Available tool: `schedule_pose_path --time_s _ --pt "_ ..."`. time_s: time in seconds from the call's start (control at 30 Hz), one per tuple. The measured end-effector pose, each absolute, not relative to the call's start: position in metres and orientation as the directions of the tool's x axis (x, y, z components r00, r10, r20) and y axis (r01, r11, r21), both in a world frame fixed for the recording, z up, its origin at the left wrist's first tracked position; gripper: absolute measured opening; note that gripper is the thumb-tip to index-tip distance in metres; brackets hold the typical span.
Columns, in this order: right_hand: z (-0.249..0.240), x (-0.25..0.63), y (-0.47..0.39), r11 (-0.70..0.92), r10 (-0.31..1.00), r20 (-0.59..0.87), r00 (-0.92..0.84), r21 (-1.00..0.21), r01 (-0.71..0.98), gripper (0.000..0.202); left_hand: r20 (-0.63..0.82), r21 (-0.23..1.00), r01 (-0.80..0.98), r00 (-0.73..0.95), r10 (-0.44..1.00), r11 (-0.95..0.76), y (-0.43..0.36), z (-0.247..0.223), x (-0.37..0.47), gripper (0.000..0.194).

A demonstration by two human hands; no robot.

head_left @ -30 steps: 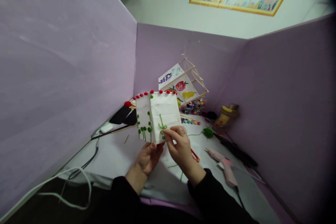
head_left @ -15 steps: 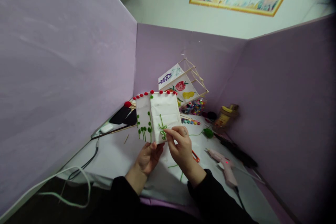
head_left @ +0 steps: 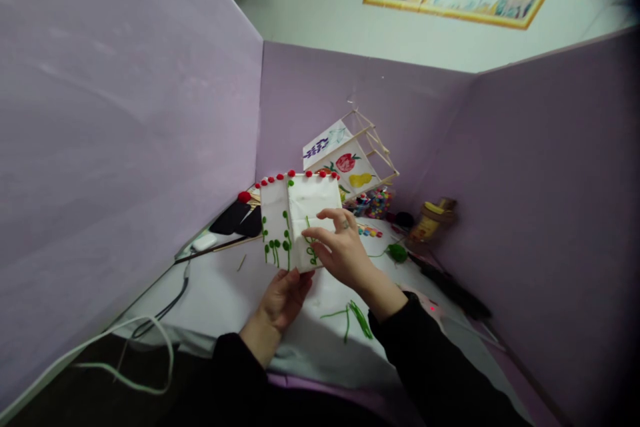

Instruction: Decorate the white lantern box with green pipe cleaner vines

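Observation:
My left hand [head_left: 283, 300] grips the lower edge of a white box-shaped lantern [head_left: 314, 197] from below. Red pom-poms [head_left: 291, 174] line its top edge, and green stems with round leaves [head_left: 274, 245] decorate its left face. On the front face lies a looped green yarn sprig [head_left: 311, 251], partly hidden by my right hand [head_left: 345, 250]. The right fingers are apart, with the fingertips at or just above the sprig; whether they touch it I cannot tell. Nothing shows between them.
Green yarn pieces [head_left: 359, 320] lie on the white tabletop [head_left: 215, 300]. A stick-framed lantern with painted fruit [head_left: 350, 163] stands behind. On the right are a green yarn ball [head_left: 397, 253], a yellow-brown jar [head_left: 427, 221] and a glue gun [head_left: 431, 307], mostly behind my sleeve. Purple partitions enclose three sides.
My right hand has loosened its pinch on the green yarn sprig, spread its fingers and shifted slightly up. The left hand holds the lantern almost unmoved.

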State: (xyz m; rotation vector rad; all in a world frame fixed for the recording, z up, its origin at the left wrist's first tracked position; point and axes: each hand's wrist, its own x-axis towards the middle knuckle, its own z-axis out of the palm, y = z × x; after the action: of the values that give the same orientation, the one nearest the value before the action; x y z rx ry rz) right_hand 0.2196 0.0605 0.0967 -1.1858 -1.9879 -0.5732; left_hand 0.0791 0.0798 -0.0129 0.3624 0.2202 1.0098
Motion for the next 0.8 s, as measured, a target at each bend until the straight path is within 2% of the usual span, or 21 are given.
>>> schedule_pose_path --time_s 0.27,0.8 --pt "0.1012 0.2155 0.0618 0.434 0.601 0.722 -0.344 0.067 0.899 0.025 -0.002 0.396 -0.783 0.521 0.853 0.479 0.0789 -0.0118 0.0793 0.018" --pt "0.1001 0.2139 0.0631 0.429 0.593 0.737 -0.325 0.053 0.902 0.017 0.013 0.389 -0.787 0.524 0.852 0.479 0.0802 -0.0141 0.0801 0.018"
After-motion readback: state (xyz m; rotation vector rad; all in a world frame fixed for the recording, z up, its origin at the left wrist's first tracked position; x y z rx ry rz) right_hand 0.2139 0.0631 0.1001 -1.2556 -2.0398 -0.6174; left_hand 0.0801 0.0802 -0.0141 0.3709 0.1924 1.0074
